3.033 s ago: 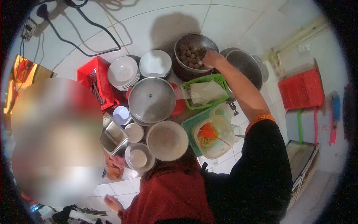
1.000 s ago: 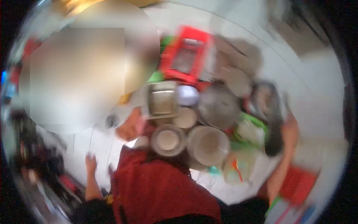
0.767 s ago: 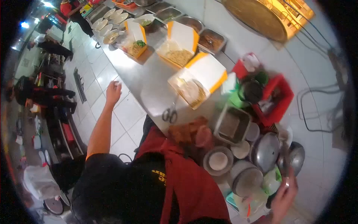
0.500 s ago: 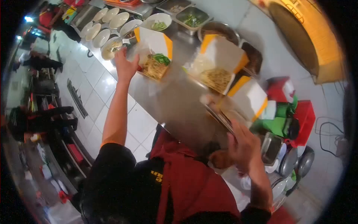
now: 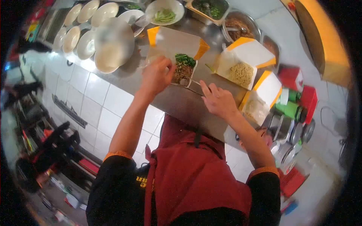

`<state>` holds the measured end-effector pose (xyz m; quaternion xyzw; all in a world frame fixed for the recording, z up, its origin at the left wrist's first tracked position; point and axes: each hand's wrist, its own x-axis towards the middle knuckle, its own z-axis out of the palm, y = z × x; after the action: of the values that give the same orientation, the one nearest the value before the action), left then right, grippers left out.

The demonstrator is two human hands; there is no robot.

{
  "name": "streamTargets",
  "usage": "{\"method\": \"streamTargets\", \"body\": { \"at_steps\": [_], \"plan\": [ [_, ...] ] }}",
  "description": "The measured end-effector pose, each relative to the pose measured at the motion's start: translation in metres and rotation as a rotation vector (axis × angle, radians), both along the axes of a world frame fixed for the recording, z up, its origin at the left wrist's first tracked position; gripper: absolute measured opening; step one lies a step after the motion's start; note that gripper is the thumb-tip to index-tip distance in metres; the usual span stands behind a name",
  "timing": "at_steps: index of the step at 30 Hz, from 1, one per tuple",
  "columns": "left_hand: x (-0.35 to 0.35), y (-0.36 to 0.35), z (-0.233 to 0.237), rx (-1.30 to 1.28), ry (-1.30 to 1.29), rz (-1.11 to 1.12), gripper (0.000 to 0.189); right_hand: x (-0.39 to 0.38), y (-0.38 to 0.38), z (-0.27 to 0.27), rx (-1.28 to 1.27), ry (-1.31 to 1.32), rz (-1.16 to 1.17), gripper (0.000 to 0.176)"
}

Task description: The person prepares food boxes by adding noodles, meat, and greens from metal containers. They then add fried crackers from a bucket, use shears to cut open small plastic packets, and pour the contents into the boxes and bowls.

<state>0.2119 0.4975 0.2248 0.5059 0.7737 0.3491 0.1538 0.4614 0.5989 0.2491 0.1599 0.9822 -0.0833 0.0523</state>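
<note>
On the steel counter, an open takeaway box [image 5: 174, 42] with yellow flaps holds noodles, brown minced topping and dark greens [image 5: 185, 60]. My left hand [image 5: 157, 74] is at the box's left edge, its fingers curled together; what they grip is hidden. From the right, my right hand [image 5: 218, 98] holds a spoon [image 5: 194, 81] by its handle, the bowl of the spoon down in the topping at the box's near corner. Farther right stands a second open box [image 5: 252, 52] with plain noodles [image 5: 241, 74], and beside it a third open box [image 5: 267, 88] with a plastic liner.
Pale bowls [image 5: 86, 44] line the counter's left end. Behind the boxes are a bowl of cut greens [image 5: 165, 15], a metal tray of greens [image 5: 209, 9] and a round pot of brown topping [image 5: 239, 30]. Green bottles [image 5: 288, 109] and red boxes [image 5: 309, 103] stand at right.
My left hand has come from the bowls to the first box. My right hand has moved left to that box with a spoon. Brown topping now shows on its noodles. The view has shifted.
</note>
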Motion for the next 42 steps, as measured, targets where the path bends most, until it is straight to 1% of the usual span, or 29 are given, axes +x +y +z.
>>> {"method": "streamTargets", "body": {
  "at_steps": [1,4,5,7,8,10,11,12,13,14,16,18,20,21,23,24,25,26,29,30,31,32,34,35,37,39,40,41,42],
  "plan": [
    [0.008,0.001,0.007,-0.007,-0.038,-0.094,0.013,0.01,-0.008,0.008,-0.007,-0.007,-0.044,0.053],
    [0.027,0.009,-0.026,0.055,0.06,-0.246,0.015,0.061,-0.033,0.034,-0.126,0.021,-0.301,0.055],
    [0.036,0.014,-0.03,0.051,0.051,-0.32,0.015,0.089,-0.049,0.04,-0.193,0.005,-0.444,0.053],
    [0.052,0.016,-0.037,-0.255,0.092,-0.329,0.02,0.142,-0.091,0.046,-0.28,0.002,-0.67,0.052],
    [0.058,0.012,-0.043,-0.27,0.101,-0.407,0.02,0.167,-0.116,0.047,-0.365,0.081,-0.864,0.051],
    [0.069,0.003,-0.051,-0.148,0.476,-0.461,0.035,0.204,-0.166,0.053,-0.517,0.188,-1.206,0.046],
    [0.083,-0.006,-0.041,-0.243,0.523,-0.439,0.05,0.226,-0.196,0.044,-0.464,0.293,-1.284,0.044],
    [0.096,-0.016,-0.025,-0.24,0.54,-0.5,0.05,0.245,-0.229,0.031,-0.406,0.393,-1.361,0.043],
    [0.112,-0.027,-0.008,-0.215,0.619,-0.536,0.05,0.259,-0.258,0.022,-0.472,0.543,-1.468,0.041],
    [0.129,-0.041,0.002,-0.185,0.691,-0.576,0.051,0.268,-0.281,0.017,-0.473,0.552,-1.536,0.041],
    [0.171,-0.082,0.006,-0.231,0.427,-0.84,0.044,0.286,-0.329,-0.001,-0.651,0.801,-1.835,0.041],
    [0.219,-0.124,-0.008,-0.707,-0.347,-1.082,0.037,0.299,-0.377,-0.047,-0.702,1.151,-1.988,0.041],
    [0.263,-0.172,-0.068,-0.99,-0.589,-1.19,0.03,0.311,-0.409,-0.098,-0.777,1.365,-2.007,0.041],
    [0.274,-0.188,-0.112,-1.011,-0.563,-1.198,0.03,0.314,-0.424,-0.125,-0.742,1.344,-1.973,0.041],
    [0.293,-0.197,-0.245,-1.211,-0.681,-0.877,0.027,0.324,-0.455,-0.188,-0.769,1.192,-2.04,0.041],
    [0.298,-0.196,-0.318,-1.074,-0.929,-0.58,0.028,0.327,-0.472,-0.21,-0.791,1.112,-2.056,0.041],
    [0.319,-0.177,-0.35,-1.041,-1.17,-0.296,0.043,0.331,-0.494,-0.234,-0.784,1.069,-2.059,0.041],
    [0.337,-0.166,-0.384,-0.881,-1.118,-0.22,0.053,0.337,-0.515,-0.259,-0.774,1.031,-2.055,0.041],
    [0.378,-0.135,-0.445,-0.964,-1.127,-0.114,0.074,0.345,-0.613,-0.332,-0.838,0.979,-2.236,0.039],
    [0.381,-0.126,-0.47,-0.968,-1.096,-0.119,0.074,0.346,-0.628,-0.338,-0.925,0.966,-2.296,0.04],
    [0.38,-0.112,-0.492,-0.801,-1.273,-0.128,0.072,0.341,-0.65,-0.349,-1.044,0.953,-2.381,0.041],
    [0.385,-0.103,-0.511,-0.627,-1.447,-0.146,0.07,0.337,-0.663,-0.352,-1.127,0.951,-2.448,0.041],
    [0.41,-0.087,-0.521,-0.614,-1.402,-0.211,0.069,0.315,-0.719,-0.396,-0.926,0.838,-2.402,0.038],
    [0.421,-0.079,-0.533,-0.598,-1.372,-0.255,0.067,0.312,-0.715,-0.405,-0.921,0.853,-2.406,0.038],
    [0.446,-0.068,-0.547,-0.563,-1.358,-0.223,0.06,0.306,-0.703,-0.4,-1.234,0.602,-2.367,0.037],
    [0.458,-0.065,-0.551,-0.522,-1.353,-0.187,0.054,0.296,-0.691,-0.406,-1.121,0.68,-2.283,0.036],
    [0.46,-0.066,-0.551,-0.499,-1.494,-0.107,0.059,0.294,-0.686,-0.408,-1.055,0.741,-2.214,0.035],
    [0.462,-0.068,-0.549,-0.472,-1.633,-0.021,0.065,0.297,-0.678,-0.405,-1.047,0.742,-2.212,0.035],
    [0.461,-0.072,-0.541,-0.469,-1.64,-0.026,0.065,0.301,-0.661,-0.399,-1.13,0.757,-2.19,0.035]
  ]
}}
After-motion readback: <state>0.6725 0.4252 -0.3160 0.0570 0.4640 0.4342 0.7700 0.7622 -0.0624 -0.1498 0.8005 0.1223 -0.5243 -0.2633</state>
